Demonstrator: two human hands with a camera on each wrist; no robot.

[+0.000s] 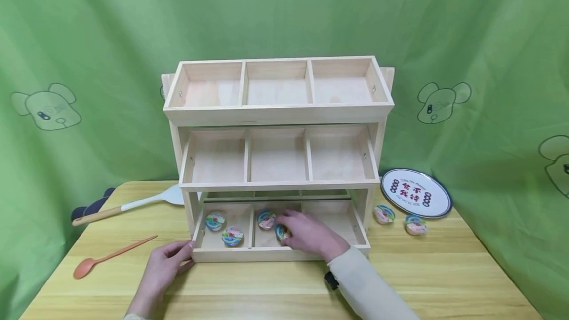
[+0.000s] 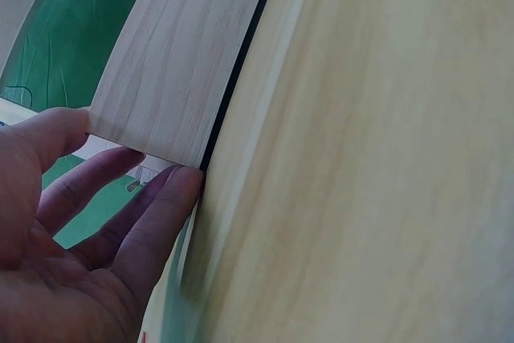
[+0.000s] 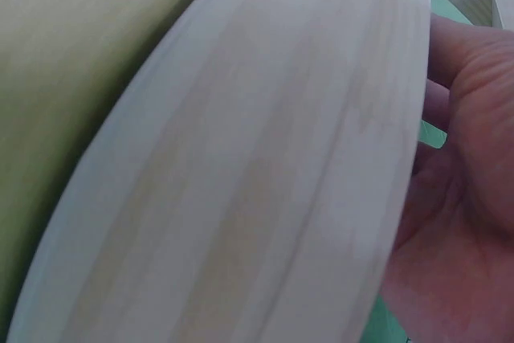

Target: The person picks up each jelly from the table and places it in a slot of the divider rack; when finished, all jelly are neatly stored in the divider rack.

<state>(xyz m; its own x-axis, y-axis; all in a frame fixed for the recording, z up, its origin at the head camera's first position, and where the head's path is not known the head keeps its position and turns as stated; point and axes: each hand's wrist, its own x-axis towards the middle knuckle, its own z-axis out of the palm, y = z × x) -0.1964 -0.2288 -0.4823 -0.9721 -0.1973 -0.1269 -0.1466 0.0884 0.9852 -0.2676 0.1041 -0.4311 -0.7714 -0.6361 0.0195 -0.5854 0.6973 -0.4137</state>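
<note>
A three-tier wooden rack has a bottom tray (image 1: 284,255) split into three compartments. My left hand (image 1: 165,266) grips that tray's front left corner; in the left wrist view its thumb and fingertips (image 2: 189,178) meet the end of the front board. Reaching over the front edge, my right hand (image 1: 308,232) holds a small jelly cup (image 1: 281,233) in the middle compartment, its fingers partly covering the cup. Beside it lies another jelly cup (image 1: 265,220). The left compartment contains two more, one jelly cup (image 1: 215,221) behind the other (image 1: 232,236). The front board hides my right fingertips in the right wrist view.
Above are the middle tray (image 1: 280,184) and top tray (image 1: 280,115). To the right lie an oval plate (image 1: 417,193) and two jelly cups (image 1: 384,215) (image 1: 415,225). A white spatula (image 1: 146,201) and an orange spoon (image 1: 111,256) lie left. Green curtain surrounds the table.
</note>
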